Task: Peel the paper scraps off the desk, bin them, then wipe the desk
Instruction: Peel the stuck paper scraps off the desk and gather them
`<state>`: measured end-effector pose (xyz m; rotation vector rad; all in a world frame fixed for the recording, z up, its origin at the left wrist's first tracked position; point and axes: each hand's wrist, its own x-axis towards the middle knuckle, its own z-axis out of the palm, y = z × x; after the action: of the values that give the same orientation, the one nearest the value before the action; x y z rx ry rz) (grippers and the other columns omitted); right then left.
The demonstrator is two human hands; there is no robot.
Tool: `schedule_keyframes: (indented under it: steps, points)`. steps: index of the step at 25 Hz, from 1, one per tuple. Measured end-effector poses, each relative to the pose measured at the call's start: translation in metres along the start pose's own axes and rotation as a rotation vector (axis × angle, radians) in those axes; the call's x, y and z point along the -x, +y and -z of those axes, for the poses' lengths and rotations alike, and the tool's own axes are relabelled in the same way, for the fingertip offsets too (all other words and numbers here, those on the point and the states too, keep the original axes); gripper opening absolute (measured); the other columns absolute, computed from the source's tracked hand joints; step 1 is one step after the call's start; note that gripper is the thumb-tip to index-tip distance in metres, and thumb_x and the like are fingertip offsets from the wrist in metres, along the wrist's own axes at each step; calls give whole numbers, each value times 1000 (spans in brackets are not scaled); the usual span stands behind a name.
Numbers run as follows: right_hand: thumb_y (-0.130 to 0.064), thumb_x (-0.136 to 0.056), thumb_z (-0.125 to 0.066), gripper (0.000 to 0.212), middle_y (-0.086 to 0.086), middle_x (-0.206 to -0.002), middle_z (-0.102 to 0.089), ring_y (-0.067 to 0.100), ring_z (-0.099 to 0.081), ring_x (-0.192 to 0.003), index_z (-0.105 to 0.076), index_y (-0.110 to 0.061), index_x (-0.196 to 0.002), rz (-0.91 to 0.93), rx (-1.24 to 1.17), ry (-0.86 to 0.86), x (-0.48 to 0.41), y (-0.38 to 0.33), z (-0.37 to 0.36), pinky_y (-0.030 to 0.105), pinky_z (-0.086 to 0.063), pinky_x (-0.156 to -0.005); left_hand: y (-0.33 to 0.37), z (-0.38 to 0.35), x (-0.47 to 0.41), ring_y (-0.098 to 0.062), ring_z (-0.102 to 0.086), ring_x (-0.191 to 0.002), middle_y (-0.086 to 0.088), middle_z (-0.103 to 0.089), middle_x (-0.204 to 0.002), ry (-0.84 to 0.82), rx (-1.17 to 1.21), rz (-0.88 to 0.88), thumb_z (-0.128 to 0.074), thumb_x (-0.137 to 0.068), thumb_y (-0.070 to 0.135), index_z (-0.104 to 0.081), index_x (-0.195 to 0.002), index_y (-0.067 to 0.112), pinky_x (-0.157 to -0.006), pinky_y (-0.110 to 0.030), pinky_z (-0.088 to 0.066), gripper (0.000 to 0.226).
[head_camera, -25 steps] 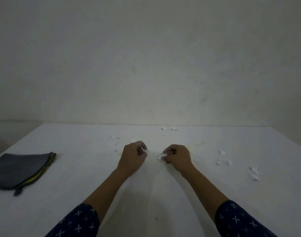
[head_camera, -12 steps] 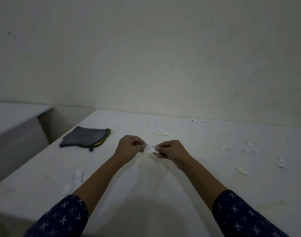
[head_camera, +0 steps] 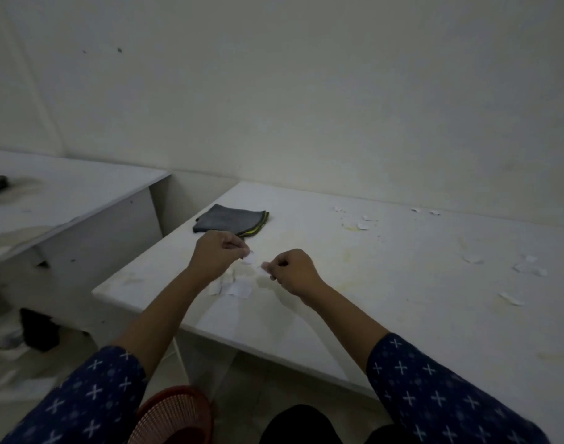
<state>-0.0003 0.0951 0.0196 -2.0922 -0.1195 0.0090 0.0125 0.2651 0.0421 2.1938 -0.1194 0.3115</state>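
Observation:
My left hand [head_camera: 215, 253] hovers over the white desk [head_camera: 402, 315] and pinches a small white paper scrap [head_camera: 250, 258] at its fingertips. My right hand [head_camera: 290, 270] is curled beside it, pinching another small scrap [head_camera: 265, 266]. A little heap of white scraps [head_camera: 234, 285] lies on the desk just below both hands. More scraps are stuck further right [head_camera: 529, 267] and near the back edge [head_camera: 361, 224]. A folded grey cloth [head_camera: 231, 220] with a yellow-green hem lies at the desk's back left corner. A red mesh bin [head_camera: 175, 415] stands on the floor below my left arm.
A second white desk [head_camera: 66, 193] stands to the left, with a gap between the two. Paper litter [head_camera: 24, 386] and a dark object [head_camera: 38, 328] lie on the floor under it. The wall runs close behind both desks.
My view has swung left and down, bringing the bin and the left desk into sight. My hands have moved apart, each keeping a scrap, and now hang over the heap near the desk's left edge.

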Motion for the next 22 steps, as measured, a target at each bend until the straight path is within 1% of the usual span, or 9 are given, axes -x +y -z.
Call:
schedule_keyframes:
  steps: [4, 7, 10, 12, 14, 16, 18, 20, 22]
  points:
    - [-12, -87, -61, 18, 7, -79, -68, 10, -52, -63, -72, 2, -91, 55, 80, -2, 0, -7, -28, 24, -43, -69, -21, 15, 11, -16, -65, -77, -9, -73, -86, -12, -53, 35, -71, -77, 13, -74, -84, 8, -76, -23, -48, 10]
    - [-9, -82, -66, 12, 9, -81, -67, 6, -51, -61, -73, -2, -88, 67, 78, 30, 2, -1, -37, 21, -42, -68, -32, 13, 12, -7, -57, -72, -7, -72, -94, -46, -154, 25, -66, -82, 14, -74, -90, 9, -74, -19, -44, 13]
    - [-2, -82, -61, 13, 9, -87, -70, 9, -53, -71, -73, -5, -86, 140, 126, 108, 3, 6, -38, 9, -38, -64, -36, 7, 13, -11, -58, -84, -6, -70, -101, -24, -158, -10, -54, -89, 8, -72, -94, 10, -88, -23, -45, 19]
    - [0, -85, -56, 18, 7, -92, -70, 8, -54, -75, -72, -7, -88, 181, 138, 150, 3, 8, -33, 2, -35, -63, -34, 2, 12, -16, -60, -94, -7, -70, -104, 41, -111, -53, -48, -90, 3, -72, -94, 10, -88, -23, -43, 25]
    - [3, -84, -53, 21, 8, -89, -70, 12, -56, -73, -72, -6, -88, 189, 120, 201, -3, 12, -19, 2, -35, -62, -27, -8, 7, -14, -58, -96, -6, -69, -105, 62, -76, -101, -48, -90, 2, -71, -96, 11, -87, -20, -41, 25]
    - [5, -82, -52, 23, 7, -82, -67, 17, -60, -72, -71, -6, -86, 175, 113, 261, -12, 20, 3, 10, -39, -64, -14, -24, -3, -8, -55, -94, -3, -69, -105, 27, -44, -144, -50, -88, 2, -70, -98, 11, -85, -17, -39, 24]
    - [5, -82, -49, 24, 2, -78, -61, 15, -56, -73, -70, -6, -88, 134, 145, 330, -23, 34, 30, 5, -36, -62, -1, -46, -17, -7, -56, -94, -1, -69, -105, -44, -41, -195, -53, -85, 3, -70, -97, 12, -83, -14, -37, 22]
    - [5, -84, -47, 25, 0, -78, -58, 11, -51, -72, -68, -6, -92, 92, 188, 393, -33, 51, 59, 0, -35, -61, 10, -74, -33, -12, -59, -101, -2, -68, -107, -118, -56, -230, -54, -84, 4, -69, -96, 13, -87, -17, -39, 21]
    - [4, -86, -46, 25, 0, -78, -57, 7, -49, -69, -67, -6, -96, 54, 225, 430, -46, 69, 89, 3, -36, -61, 19, -101, -52, -18, -58, -108, -4, -67, -111, -175, -89, -241, -54, -85, 7, -68, -98, 14, -92, -22, -39, 21]
